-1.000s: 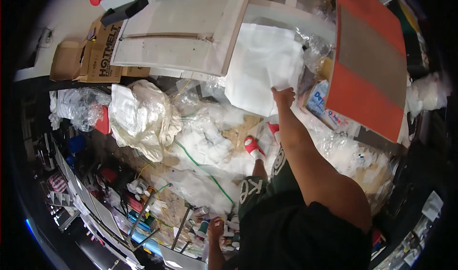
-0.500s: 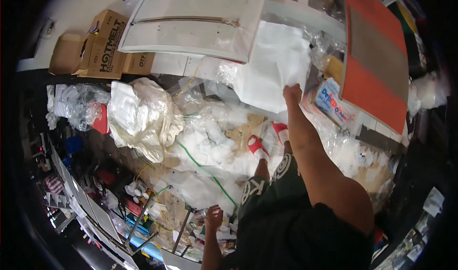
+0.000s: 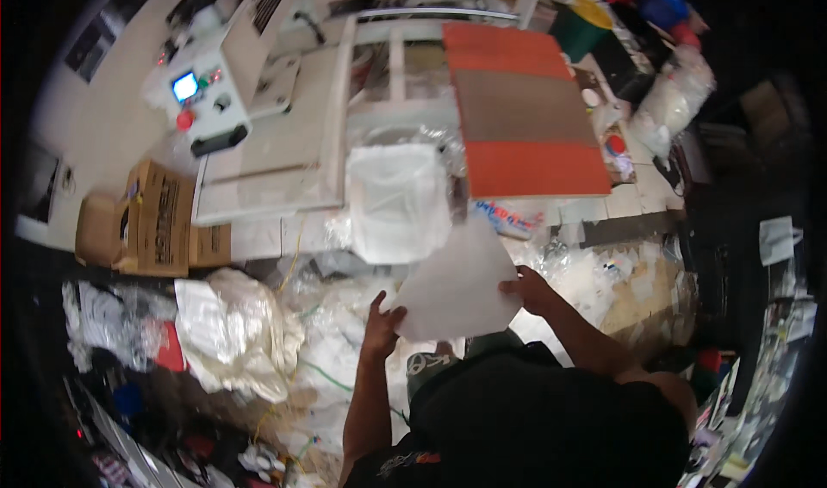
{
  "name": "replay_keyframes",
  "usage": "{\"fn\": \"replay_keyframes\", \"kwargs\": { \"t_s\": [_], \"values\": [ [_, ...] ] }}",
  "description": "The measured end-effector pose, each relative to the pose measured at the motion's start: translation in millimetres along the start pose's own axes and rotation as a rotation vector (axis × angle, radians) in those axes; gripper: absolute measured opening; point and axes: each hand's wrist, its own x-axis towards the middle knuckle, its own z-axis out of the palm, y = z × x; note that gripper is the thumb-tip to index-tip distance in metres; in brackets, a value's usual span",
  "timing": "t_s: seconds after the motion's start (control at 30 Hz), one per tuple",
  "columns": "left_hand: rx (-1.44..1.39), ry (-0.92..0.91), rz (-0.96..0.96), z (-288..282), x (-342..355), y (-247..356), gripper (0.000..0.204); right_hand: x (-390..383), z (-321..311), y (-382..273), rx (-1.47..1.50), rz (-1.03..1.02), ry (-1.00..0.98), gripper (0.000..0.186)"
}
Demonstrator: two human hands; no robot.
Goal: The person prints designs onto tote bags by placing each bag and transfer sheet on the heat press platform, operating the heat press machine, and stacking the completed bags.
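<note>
In front of my body a thin white sheet (image 3: 457, 294) hangs in the air, slightly see-through. My right hand (image 3: 527, 290) pinches its right edge between thumb and fingers. At the sheet's lower left corner is my left hand (image 3: 383, 323), index finger raised and thumb apart from it; whether the thumb touches the sheet is hard to tell. Beyond the sheet, a pile of white sheets (image 3: 394, 199) lies in a clear plastic wrap at the bench's near edge.
An orange board with a brown band (image 3: 525, 113) lies right of the pile. To the left stand a pale flat panel (image 3: 284, 161), a machine with a lit screen (image 3: 185, 87) and an open cardboard box (image 3: 159, 221). Crumpled plastic and a white sack (image 3: 237, 333) cover the floor.
My right hand has brought a white sheet off the pile toward my body. My left hand has risen from low at my side to the sheet's left corner. The view has tilted up.
</note>
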Motion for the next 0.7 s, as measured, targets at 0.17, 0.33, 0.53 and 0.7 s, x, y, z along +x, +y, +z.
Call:
{"fn": "replay_keyframes", "kwargs": {
  "t_s": [0.17,0.33,0.53,0.7],
  "values": [
    [0.613,-0.126,0.338,105.0,-31.7,109.6,0.083,-74.6,-31.5,-93.8,-0.019,-0.483,0.137,0.085],
    [0.939,-0.153,1.049,243.1,15.3,246.1,0.075,-80.3,-87.6,-270.6,-0.178,-0.963,0.256,0.027],
    [0.319,0.042,2.199,451.1,-78.0,304.7,0.046,-210.0,-132.3,-393.2,-0.026,-2.157,0.878,0.021],
    [1.138,0.421,1.590,441.2,98.9,255.9,0.045,-55.5,-193.8,-386.6,-0.478,-1.622,0.806,0.027]
  ]
}}
